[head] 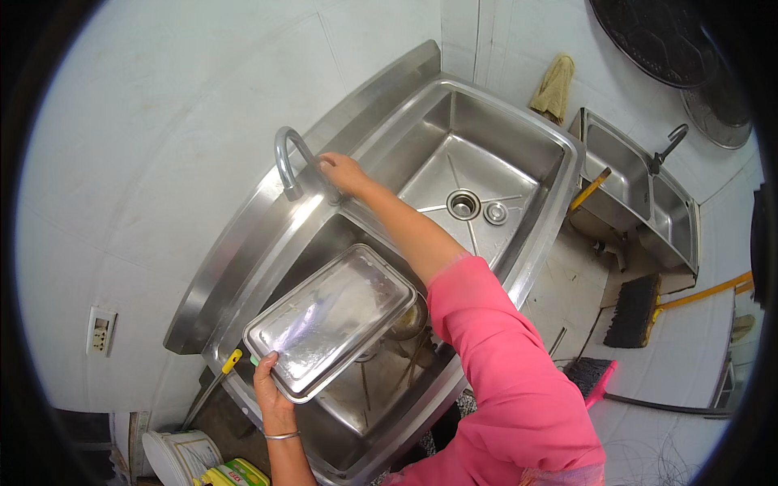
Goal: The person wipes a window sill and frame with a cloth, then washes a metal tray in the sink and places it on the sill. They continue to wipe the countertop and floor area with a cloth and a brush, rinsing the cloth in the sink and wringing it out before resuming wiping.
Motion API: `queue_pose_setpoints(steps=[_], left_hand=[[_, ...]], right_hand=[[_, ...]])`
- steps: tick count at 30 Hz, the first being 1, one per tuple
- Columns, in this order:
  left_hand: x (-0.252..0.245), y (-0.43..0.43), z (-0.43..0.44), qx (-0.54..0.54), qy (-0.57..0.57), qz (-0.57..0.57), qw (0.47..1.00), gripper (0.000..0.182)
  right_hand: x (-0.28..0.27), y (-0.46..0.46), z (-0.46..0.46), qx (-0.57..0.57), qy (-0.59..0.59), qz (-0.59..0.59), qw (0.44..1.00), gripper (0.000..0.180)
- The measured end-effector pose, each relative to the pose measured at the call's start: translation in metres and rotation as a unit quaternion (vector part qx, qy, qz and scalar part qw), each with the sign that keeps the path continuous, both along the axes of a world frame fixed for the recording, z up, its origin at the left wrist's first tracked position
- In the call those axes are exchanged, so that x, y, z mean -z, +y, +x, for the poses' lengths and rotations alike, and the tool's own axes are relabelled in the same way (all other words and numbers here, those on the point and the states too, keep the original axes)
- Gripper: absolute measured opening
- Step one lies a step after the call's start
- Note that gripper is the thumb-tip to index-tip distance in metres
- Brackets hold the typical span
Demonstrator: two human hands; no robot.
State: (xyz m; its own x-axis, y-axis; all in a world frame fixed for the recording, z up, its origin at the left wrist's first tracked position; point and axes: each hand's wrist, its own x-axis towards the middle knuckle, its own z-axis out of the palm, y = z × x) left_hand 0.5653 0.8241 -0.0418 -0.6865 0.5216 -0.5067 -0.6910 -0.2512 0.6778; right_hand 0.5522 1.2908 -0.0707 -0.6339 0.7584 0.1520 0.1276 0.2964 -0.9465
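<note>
My left hand (271, 383) grips the lower left corner of a rectangular stainless steel tray (331, 316), held tilted over the nearer sink basin (319, 428). Its underside or lid seems to face up, wet and shiny. Something green shows beside my left thumb. My right hand (343, 173) is at the base of the curved chrome faucet (285, 158); its fingers are partly hidden behind the spout, so their hold is unclear. No water stream is visible. Below the tray, a round metal vessel (408, 322) and thin sticks lie in the basin, partly hidden.
The second basin (510, 121) holds a drain and a loose strainer (496, 212). A smaller double sink (614, 152) stands at right, near a cloth (554, 85) and brooms (633, 313). A white bucket (179, 452) and a yellow-green package (237, 474) sit at lower left.
</note>
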Motion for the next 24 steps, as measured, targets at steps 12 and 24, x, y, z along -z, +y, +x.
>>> queue_pose_setpoints(steps=[12, 24], left_hand=[[0.011, 0.032, 0.004, 0.045, -0.015, -0.002, 0.999, 0.043], [0.043, 0.005, -0.026, 0.023, -0.023, 0.040, 0.999, 0.045]], right_hand=[[0.025, -0.004, 0.064, 0.039, 0.120, 0.123, 0.984, 0.045], [0.031, -0.101, 0.179, -0.084, -0.103, -0.059, 0.989, 0.066]])
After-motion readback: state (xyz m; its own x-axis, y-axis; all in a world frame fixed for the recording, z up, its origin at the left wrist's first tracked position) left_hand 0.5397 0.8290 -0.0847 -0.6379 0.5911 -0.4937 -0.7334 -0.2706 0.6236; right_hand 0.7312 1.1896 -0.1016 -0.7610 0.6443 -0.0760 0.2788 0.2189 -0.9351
